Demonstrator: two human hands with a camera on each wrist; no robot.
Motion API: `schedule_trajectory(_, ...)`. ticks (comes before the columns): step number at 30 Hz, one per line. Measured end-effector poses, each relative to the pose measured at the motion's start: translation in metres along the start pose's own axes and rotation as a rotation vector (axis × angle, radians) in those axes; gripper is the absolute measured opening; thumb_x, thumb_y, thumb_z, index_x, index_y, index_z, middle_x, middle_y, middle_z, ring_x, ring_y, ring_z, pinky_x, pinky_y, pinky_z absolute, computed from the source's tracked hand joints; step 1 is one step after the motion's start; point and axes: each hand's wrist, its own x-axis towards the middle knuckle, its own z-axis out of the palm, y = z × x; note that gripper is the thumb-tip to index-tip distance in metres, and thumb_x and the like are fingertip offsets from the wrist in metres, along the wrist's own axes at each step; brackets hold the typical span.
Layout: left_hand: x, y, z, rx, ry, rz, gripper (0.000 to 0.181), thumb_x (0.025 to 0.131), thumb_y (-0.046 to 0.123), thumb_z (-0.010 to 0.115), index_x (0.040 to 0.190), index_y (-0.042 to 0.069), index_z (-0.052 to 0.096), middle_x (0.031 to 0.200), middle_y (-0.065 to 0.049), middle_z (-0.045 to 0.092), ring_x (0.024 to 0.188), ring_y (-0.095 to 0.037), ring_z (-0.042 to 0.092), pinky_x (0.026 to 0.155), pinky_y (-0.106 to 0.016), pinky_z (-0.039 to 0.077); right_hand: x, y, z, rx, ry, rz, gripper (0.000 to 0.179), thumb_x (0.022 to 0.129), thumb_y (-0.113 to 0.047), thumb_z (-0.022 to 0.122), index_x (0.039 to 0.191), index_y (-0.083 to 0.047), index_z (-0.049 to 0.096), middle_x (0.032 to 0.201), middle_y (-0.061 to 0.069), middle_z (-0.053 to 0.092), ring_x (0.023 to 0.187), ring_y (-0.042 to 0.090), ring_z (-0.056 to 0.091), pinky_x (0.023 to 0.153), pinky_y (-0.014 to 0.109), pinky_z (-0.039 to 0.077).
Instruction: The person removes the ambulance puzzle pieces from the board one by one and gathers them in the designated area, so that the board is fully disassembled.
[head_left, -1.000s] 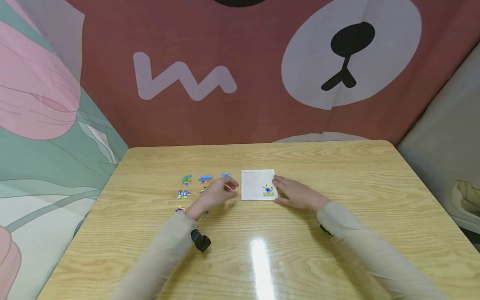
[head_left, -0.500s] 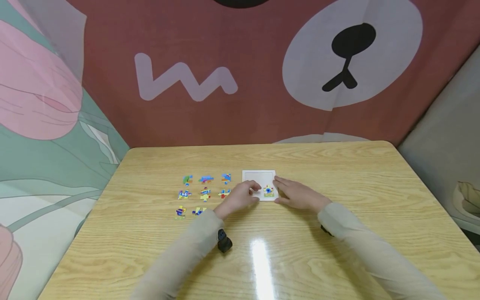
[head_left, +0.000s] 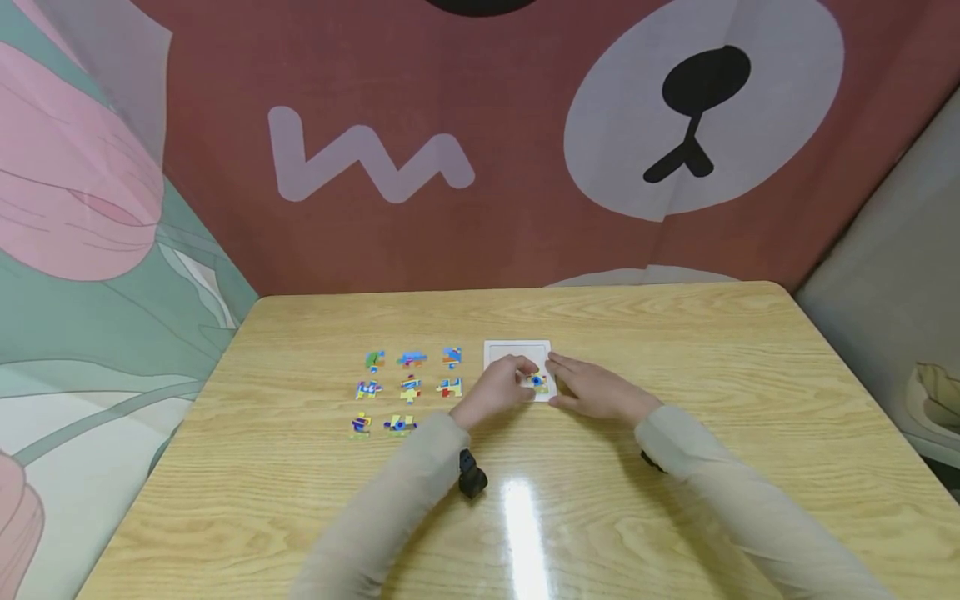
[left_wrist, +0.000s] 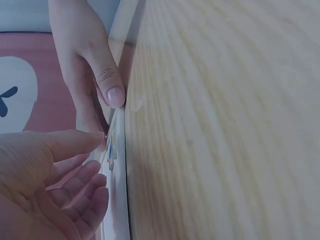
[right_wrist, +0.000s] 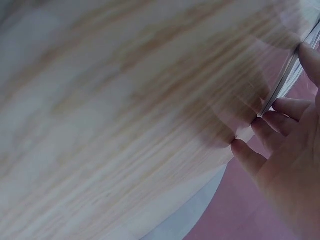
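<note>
A white square puzzle tray (head_left: 517,347) lies flat on the table. One jigsaw puzzle piece (head_left: 536,382), with a blue round shape on it, sits in the tray's near right corner. My left hand (head_left: 497,390) hovers over the tray's near left part, its thumb and fingertips just left of that piece. In the left wrist view its fingers are loosely bent, with nothing visible between them; whether a fingertip touches the piece is unclear. My right hand (head_left: 596,388) rests on the table, its fairly straight fingertips touching the tray's right edge.
Left of the tray, several loose puzzle pieces (head_left: 410,388) lie face up in rows on the wooden table (head_left: 712,358). A fabric wall with a printed bear (head_left: 420,242) stands behind the table's far edge.
My left hand has moved right, from beside the loose pieces to over the tray and up to the corner piece. The right hand stays at the tray's edge.
</note>
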Motion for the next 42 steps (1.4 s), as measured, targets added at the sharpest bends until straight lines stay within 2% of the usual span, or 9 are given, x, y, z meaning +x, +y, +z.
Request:
schedule_trajectory(6,0.006,0.001,0.002,0.056,-0.009,0.015,0.040,0.083,0.007,0.070,0.121,-0.001,0.061,0.117,-0.014,0.064,0.101,-0.024,0.059,0.088,-0.034,0.051,-0.001,0.000,0.000,0.002,0.005,0.003,0.067,0.098,-0.035,0.052,0.146,0.005,0.029,0.155,0.022,0.024,0.143,0.037,0.027,0.115,0.050,0.027)
schedule_trajectory(13,0.009,0.002,0.005,0.097,-0.021,0.009,0.044,0.082,0.008,0.073,0.123,-0.002,0.059,0.115,-0.016,0.064,0.106,-0.026,0.059,0.094,-0.036,0.050,-0.002,-0.001,0.000,-0.005,0.057,-0.042,0.069,0.097,-0.041,0.050,0.144,0.008,0.033,0.151,0.027,0.030,0.139,0.041,0.032,0.112,0.052,0.031)
schedule_trajectory(22,0.011,0.004,0.006,0.108,-0.014,0.009,0.047,0.082,0.007,0.073,0.125,-0.005,0.058,0.112,-0.015,0.064,0.101,-0.024,0.057,0.092,-0.035,0.050,0.000,0.001,0.001,-0.022,0.022,-0.010,0.065,0.098,-0.034,0.051,0.145,0.006,0.032,0.154,0.023,0.028,0.142,0.038,0.030,0.114,0.050,0.029)
schedule_trajectory(30,0.012,0.000,0.006,0.067,-0.009,0.017,0.045,0.081,0.004,0.072,0.124,-0.002,0.059,0.113,-0.016,0.062,0.102,-0.025,0.058,0.092,-0.035,0.050,0.000,0.000,0.001,-0.027,0.020,-0.009,0.066,0.098,-0.034,0.052,0.145,0.006,0.031,0.154,0.023,0.027,0.142,0.038,0.030,0.114,0.050,0.029)
schedule_trajectory(35,0.010,-0.002,0.004,0.032,-0.013,0.014,0.040,0.084,0.004,0.068,0.123,0.003,0.058,0.112,-0.014,0.063,0.101,-0.024,0.059,0.088,-0.033,0.050,0.000,0.000,0.001,-0.036,0.021,-0.015,0.065,0.098,-0.034,0.052,0.145,0.006,0.032,0.154,0.023,0.028,0.142,0.037,0.029,0.115,0.049,0.029)
schedule_trajectory(42,0.007,0.000,0.001,-0.011,0.006,0.037,0.021,0.096,0.009,0.054,0.117,0.007,0.059,0.106,-0.014,0.067,0.096,-0.022,0.063,0.079,-0.028,0.051,-0.001,0.000,0.000,-0.038,0.016,-0.016,0.065,0.098,-0.034,0.051,0.145,0.006,0.031,0.154,0.023,0.028,0.142,0.038,0.029,0.115,0.049,0.029)
